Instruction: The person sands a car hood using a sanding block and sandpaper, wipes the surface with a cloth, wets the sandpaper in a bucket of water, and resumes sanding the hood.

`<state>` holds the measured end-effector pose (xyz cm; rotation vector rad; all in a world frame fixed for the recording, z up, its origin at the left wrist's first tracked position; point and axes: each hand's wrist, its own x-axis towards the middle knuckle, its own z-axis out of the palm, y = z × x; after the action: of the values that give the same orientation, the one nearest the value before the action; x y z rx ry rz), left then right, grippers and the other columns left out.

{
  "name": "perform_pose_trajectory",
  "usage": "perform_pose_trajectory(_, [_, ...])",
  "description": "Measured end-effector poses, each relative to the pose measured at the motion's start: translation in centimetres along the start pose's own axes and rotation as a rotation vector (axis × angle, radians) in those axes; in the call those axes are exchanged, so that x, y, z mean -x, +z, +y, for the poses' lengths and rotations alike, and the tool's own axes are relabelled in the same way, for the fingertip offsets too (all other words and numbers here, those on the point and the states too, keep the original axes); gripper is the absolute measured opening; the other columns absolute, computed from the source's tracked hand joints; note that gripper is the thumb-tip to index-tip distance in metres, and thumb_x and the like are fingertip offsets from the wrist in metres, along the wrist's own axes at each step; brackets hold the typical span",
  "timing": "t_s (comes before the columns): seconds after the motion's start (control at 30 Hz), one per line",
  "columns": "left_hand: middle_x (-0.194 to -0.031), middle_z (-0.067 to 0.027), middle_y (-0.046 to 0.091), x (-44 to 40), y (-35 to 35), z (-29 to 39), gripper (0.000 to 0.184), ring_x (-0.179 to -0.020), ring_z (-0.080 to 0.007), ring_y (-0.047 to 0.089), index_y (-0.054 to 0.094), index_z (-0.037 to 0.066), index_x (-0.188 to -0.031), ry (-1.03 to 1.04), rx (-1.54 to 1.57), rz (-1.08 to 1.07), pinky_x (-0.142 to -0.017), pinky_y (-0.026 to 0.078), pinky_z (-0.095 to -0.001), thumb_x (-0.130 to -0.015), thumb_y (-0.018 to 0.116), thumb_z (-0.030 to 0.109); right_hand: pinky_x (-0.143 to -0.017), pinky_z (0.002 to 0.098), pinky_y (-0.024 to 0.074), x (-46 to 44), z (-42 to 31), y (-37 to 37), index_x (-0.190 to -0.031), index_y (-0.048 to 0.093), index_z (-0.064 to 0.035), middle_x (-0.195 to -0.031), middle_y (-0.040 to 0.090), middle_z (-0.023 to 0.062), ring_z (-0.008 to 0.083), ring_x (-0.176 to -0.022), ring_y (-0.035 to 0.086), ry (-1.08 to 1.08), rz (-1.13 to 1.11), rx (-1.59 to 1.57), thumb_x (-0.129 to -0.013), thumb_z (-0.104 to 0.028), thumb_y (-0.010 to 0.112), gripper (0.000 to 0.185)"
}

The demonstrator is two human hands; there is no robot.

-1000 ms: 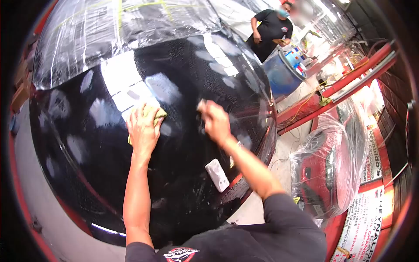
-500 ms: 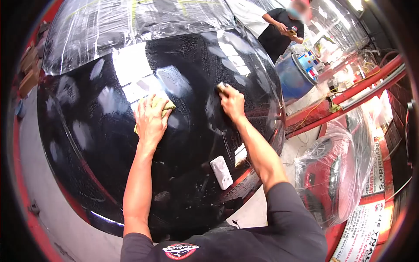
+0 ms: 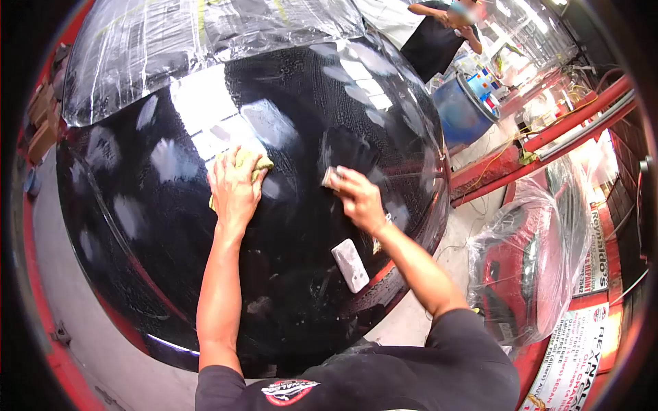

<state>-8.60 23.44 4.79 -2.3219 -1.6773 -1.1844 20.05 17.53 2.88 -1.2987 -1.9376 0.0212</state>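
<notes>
A black car hood (image 3: 288, 226), wet in places and marked with dull whitish patches, fills the middle of the view. My left hand (image 3: 234, 192) presses a yellow-green cloth (image 3: 262, 163) against it, fingers closed over the fabric. To the right, my right hand (image 3: 360, 198) grips a small pale sanding pad (image 3: 329, 177) at its fingertips, touching the paint; the fingers partly hide the pad. Below that hand lies a whitish rectangular block (image 3: 350, 266) with speckles, resting on the hood near its front edge.
Clear plastic sheeting (image 3: 151, 55) covers the windshield area. At the upper right stand another person (image 3: 433, 48) and a blue drum (image 3: 462, 113). A red lift arm (image 3: 493, 171) crosses the right side, above a plastic-wrapped red object (image 3: 514, 281). Printed signs (image 3: 565, 356) lie lower right.
My right hand has drawn the sanding pad down and slightly left across the hood. My left hand stays on the cloth. The other person's hands have risen toward the head.
</notes>
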Motion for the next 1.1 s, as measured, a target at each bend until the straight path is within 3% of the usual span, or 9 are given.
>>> perform_pose_trajectory(0.17, [-0.135, -0.0158, 0.059, -0.2, -0.6, -0.2, 0.036, -0.127, -0.0361, 0.051, 0.071, 0.016, -0.117, 0.014, 0.039, 0.001, -0.111, 0.034, -0.0512, -0.083, 0.078, 0.025, -0.100, 0.0391, 0.0519, -6.9, 5.1, 0.6, -0.112, 0.075, -0.0131, -0.119, 0.071, 0.0146, 0.0304, -0.114, 0.067, 0.281, 0.082, -0.108, -0.082, 0.004, 0.061, 0.038])
perform_pose_trajectory(0.23, [-0.135, -0.0159, 0.059, 0.0, -0.3, -0.3, 0.036, -0.126, -0.0356, 0.052, 0.072, 0.016, -0.117, 0.007, 0.041, -0.015, -0.110, 0.034, -0.0514, -0.083, 0.078, 0.025, -0.103, 0.0391, 0.0505, -1.7, 1.7, -1.0, -0.113, 0.075, -0.0122, -0.118, 0.072, 0.0142, 0.0306, -0.115, 0.067, -0.047, 0.014, 0.071, -0.083, 0.005, 0.061, 0.038])
perform_pose_trajectory(0.37, [-0.135, -0.0160, 0.059, -0.1, -0.3, -0.1, 0.036, -0.125, -0.0357, 0.052, 0.072, 0.016, -0.117, 0.022, 0.047, 0.001, -0.110, 0.034, -0.0500, -0.083, 0.078, 0.024, -0.103, 0.0418, 0.0512, 1.4, 1.9, -2.7, -0.113, 0.076, -0.0135, -0.113, 0.072, 0.0157, 0.0328, -0.117, 0.065, -0.069, 0.028, 0.092, -0.079, 0.006, 0.062, 0.042])
perform_pose_trajectory(0.5, [-0.135, -0.0158, 0.060, 0.0, -0.2, -0.2, 0.038, -0.126, -0.0368, 0.052, 0.072, 0.017, -0.118, -0.010, 0.025, -0.022, -0.110, 0.034, -0.0509, -0.082, 0.079, 0.026, -0.102, 0.0381, 0.0516, -2.6, 7.3, -3.3, -0.112, 0.075, -0.0098, -0.117, 0.071, 0.0194, 0.0306, -0.113, 0.069, 0.289, 0.062, 0.085, -0.086, 0.000, 0.065, 0.030])
perform_pose_trajectory(0.57, [-0.135, -0.0158, 0.059, 0.4, -0.2, -0.4, 0.037, -0.127, -0.0372, 0.052, 0.072, 0.017, -0.118, -0.006, 0.022, -0.030, -0.110, 0.034, -0.0510, -0.082, 0.079, 0.026, -0.104, 0.0380, 0.0503, 3.4, 4.0, -3.6, -0.112, 0.076, -0.0085, -0.115, 0.073, 0.0177, 0.0293, -0.112, 0.070, 0.025, 0.048, 0.052, -0.083, 0.002, 0.068, 0.031])
perform_pose_trajectory(0.7, [-0.136, -0.0156, 0.059, -0.1, 0.0, -0.2, 0.037, -0.128, -0.0380, 0.051, 0.072, 0.018, -0.118, -0.006, 0.003, -0.025, -0.110, 0.034, -0.0515, -0.083, 0.078, 0.027, -0.091, 0.0339, 0.0542, 5.1, 5.9, -4.9, -0.112, 0.074, -0.0044, -0.112, 0.074, 0.0156, 0.0247, -0.102, 0.072, 0.308, 0.159, 0.052, -0.087, -0.001, 0.068, 0.026])
perform_pose_trajectory(0.77, [-0.137, -0.0156, 0.058, 0.0, -0.2, -0.2, 0.036, -0.128, -0.0388, 0.050, 0.072, 0.018, -0.118, -0.001, 0.032, -0.033, -0.110, 0.033, -0.0515, -0.084, 0.077, 0.028, -0.098, 0.0373, 0.0524, 0.8, 8.6, -5.4, -0.112, 0.074, -0.0074, -0.118, 0.071, 0.0181, 0.0313, -0.113, 0.068, 0.488, 0.173, 0.084, -0.086, -0.007, 0.070, 0.026])
perform_pose_trajectory(0.97, [-0.137, -0.0153, 0.058, 0.3, 0.2, -0.2, 0.034, -0.128, -0.0382, 0.050, 0.072, 0.018, -0.118, -0.004, -0.019, -0.033, -0.111, 0.033, -0.0514, -0.086, 0.076, 0.029, -0.099, 0.0407, 0.0512, 7.5, 2.0, -4.3, -0.107, 0.076, -0.0127, -0.117, 0.072, 0.0131, 0.0298, -0.110, 0.067, 0.134, 0.124, 0.171, -0.082, -0.004, 0.067, 0.028])
perform_pose_trajectory(1.1, [-0.137, -0.0135, 0.058, 0.3, 0.1, -0.1, 0.035, -0.127, -0.0375, 0.051, 0.072, 0.019, -0.117, -0.013, -0.005, 0.025, -0.111, 0.034, -0.0505, -0.084, 0.077, 0.029, -0.091, 0.0415, 0.0540, -0.7, 8.5, -4.3, -0.110, 0.075, -0.0110, -0.115, 0.071, 0.0160, 0.0328, -0.109, 0.067, 0.372, 0.164, 0.090, -0.084, -0.011, 0.072, 0.026])
